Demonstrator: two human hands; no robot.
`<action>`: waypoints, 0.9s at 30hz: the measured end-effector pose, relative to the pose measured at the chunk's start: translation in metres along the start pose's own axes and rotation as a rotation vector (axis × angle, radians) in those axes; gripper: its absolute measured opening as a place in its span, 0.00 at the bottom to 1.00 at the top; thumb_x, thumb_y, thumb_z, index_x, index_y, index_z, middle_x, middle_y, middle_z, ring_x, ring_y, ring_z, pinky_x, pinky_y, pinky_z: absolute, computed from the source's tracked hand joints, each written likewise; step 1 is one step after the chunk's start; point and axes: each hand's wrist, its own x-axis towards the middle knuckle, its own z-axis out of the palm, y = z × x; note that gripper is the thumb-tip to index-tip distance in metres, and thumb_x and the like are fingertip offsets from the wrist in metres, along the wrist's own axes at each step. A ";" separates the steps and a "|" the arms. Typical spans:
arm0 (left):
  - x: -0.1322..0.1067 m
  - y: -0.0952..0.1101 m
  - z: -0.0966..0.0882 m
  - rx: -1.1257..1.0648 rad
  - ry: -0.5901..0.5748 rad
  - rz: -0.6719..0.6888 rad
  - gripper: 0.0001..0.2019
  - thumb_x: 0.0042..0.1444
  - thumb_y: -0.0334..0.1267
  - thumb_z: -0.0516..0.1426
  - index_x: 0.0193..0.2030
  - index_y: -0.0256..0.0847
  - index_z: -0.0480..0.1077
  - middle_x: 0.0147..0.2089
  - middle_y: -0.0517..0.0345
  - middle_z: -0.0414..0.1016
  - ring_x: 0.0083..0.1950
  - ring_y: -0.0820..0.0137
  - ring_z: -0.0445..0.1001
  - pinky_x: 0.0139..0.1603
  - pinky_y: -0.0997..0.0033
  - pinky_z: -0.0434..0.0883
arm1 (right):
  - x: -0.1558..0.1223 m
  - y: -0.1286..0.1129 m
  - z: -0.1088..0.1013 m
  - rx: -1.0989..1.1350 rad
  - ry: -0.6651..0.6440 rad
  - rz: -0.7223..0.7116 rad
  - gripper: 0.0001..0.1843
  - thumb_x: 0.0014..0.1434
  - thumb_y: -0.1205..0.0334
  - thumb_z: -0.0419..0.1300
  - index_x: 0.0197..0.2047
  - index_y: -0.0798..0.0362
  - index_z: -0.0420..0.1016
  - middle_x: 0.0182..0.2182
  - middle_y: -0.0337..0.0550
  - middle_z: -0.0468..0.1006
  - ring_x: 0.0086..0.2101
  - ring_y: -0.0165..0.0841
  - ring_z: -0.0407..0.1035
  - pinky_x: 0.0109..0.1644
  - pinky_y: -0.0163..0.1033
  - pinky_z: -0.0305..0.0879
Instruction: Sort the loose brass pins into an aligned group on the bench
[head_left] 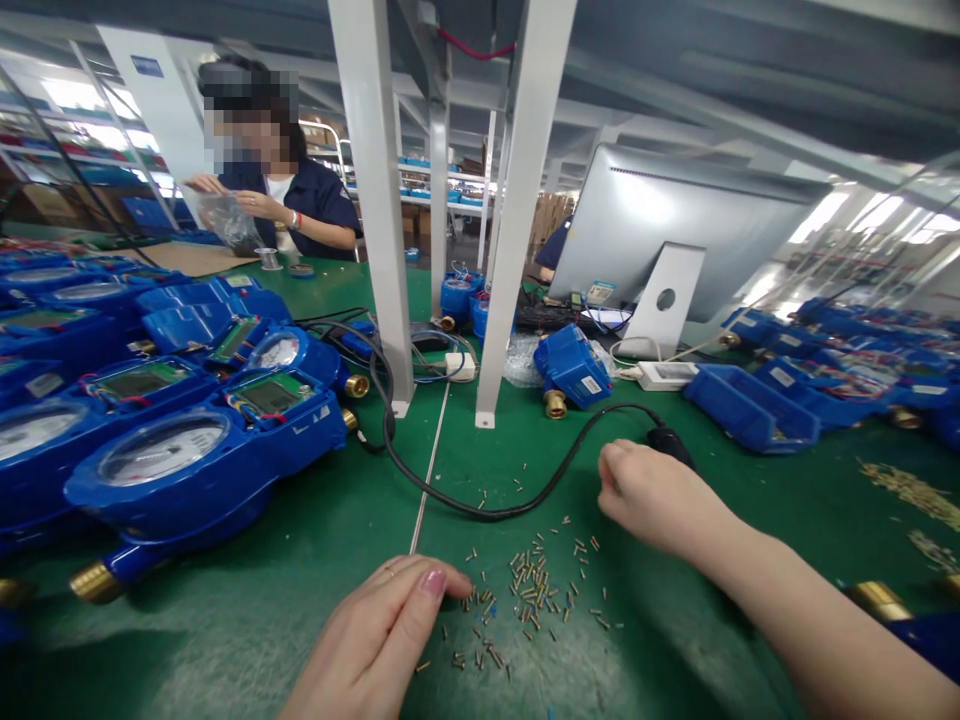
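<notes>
Small brass-coloured screws [532, 580] lie in a loose scatter on the green tabletop between my hands. My left hand [386, 630] rests low at the left of the scatter, its fingers stretched out and the fingertips at the nearest screws. To the right, my right hand [664, 500] is curled closed above the table. Whatever its fingers may hold is hidden. Just behind that hand a black tool handle [671, 440] shows in part, with a black cable [495, 515] looping from it across the table.
Blue water meters [169, 450] crowd the left side; another meter [574, 365] stands ahead. A monitor [667, 240], a blue bin [750, 405] and more screws [911, 490] are at right. White posts [375, 200] rise from the table. A co-worker [319, 200] holds a plastic bag opposite.
</notes>
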 end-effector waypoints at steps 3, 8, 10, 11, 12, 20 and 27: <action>0.002 -0.001 0.001 0.002 0.005 -0.004 0.17 0.62 0.47 0.43 0.36 0.52 0.73 0.39 0.64 0.77 0.44 0.67 0.74 0.47 0.69 0.69 | 0.004 0.020 0.007 0.154 0.100 0.175 0.07 0.60 0.63 0.58 0.33 0.59 0.69 0.33 0.40 0.70 0.34 0.32 0.67 0.41 0.42 0.66; 0.004 0.000 0.001 -0.012 0.044 -0.017 0.18 0.61 0.49 0.43 0.36 0.54 0.74 0.42 0.64 0.77 0.46 0.64 0.73 0.48 0.65 0.70 | -0.027 0.008 0.015 0.701 0.373 0.367 0.09 0.60 0.60 0.57 0.41 0.56 0.69 0.36 0.42 0.72 0.37 0.35 0.68 0.44 0.45 0.65; 0.003 0.001 0.002 -0.044 0.075 -0.059 0.18 0.60 0.50 0.44 0.36 0.54 0.74 0.43 0.63 0.77 0.48 0.62 0.72 0.53 0.60 0.67 | -0.050 -0.009 0.024 0.980 0.457 0.420 0.15 0.62 0.51 0.51 0.43 0.53 0.69 0.38 0.43 0.74 0.40 0.36 0.69 0.46 0.44 0.66; 0.002 0.002 0.003 -0.071 0.089 -0.100 0.19 0.60 0.52 0.44 0.37 0.54 0.74 0.44 0.63 0.76 0.50 0.61 0.70 0.57 0.57 0.64 | -0.060 -0.017 0.030 1.108 0.484 0.438 0.19 0.63 0.47 0.48 0.44 0.53 0.69 0.41 0.45 0.74 0.43 0.37 0.68 0.49 0.44 0.65; 0.001 0.003 0.004 -0.104 0.100 -0.153 0.19 0.59 0.53 0.43 0.38 0.53 0.74 0.46 0.62 0.76 0.52 0.60 0.69 0.60 0.53 0.60 | -0.069 -0.025 0.037 1.230 0.501 0.454 0.22 0.64 0.45 0.44 0.45 0.53 0.68 0.43 0.47 0.73 0.45 0.39 0.68 0.50 0.46 0.65; 0.006 -0.001 0.021 -0.310 0.290 -0.195 0.24 0.60 0.55 0.41 0.42 0.44 0.72 0.53 0.54 0.72 0.57 0.59 0.67 0.59 0.52 0.63 | -0.058 -0.055 0.066 1.710 0.540 0.461 0.30 0.62 0.37 0.42 0.46 0.55 0.67 0.48 0.49 0.70 0.51 0.40 0.63 0.60 0.51 0.53; 0.019 0.008 0.026 -0.378 0.257 -0.203 0.23 0.61 0.52 0.42 0.42 0.43 0.74 0.46 0.53 0.78 0.51 0.60 0.73 0.52 0.56 0.70 | -0.030 -0.080 0.062 1.800 0.538 0.373 0.30 0.62 0.37 0.43 0.42 0.57 0.67 0.36 0.44 0.71 0.40 0.37 0.67 0.51 0.50 0.57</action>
